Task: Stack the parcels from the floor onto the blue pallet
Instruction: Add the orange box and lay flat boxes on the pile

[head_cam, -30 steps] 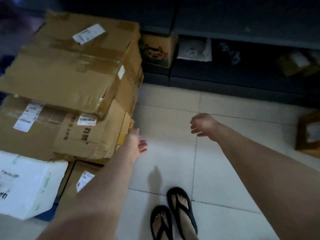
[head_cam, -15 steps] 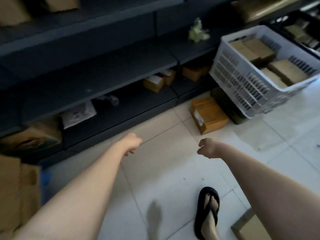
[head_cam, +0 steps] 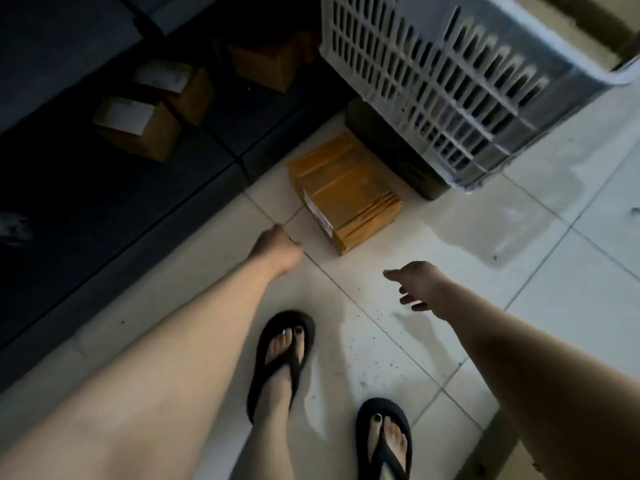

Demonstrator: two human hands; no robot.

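Head view: left hand (head_cam: pixel 277 245), empty and loosely curled, is hovering just short of the brown parcel (head_cam: pixel 346 188); right hand (head_cam: pixel 420 284), fingers spread loose, is hanging farther back. The parcel is lying on the floor (head_cam: pixel 554 306) ahead, label side facing the left hand.

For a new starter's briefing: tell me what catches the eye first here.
A brown cardboard parcel lies on the tiled floor at centre, beside the dark shelving. The left hand and right hand reach toward it. A white slotted crate looms at upper right.
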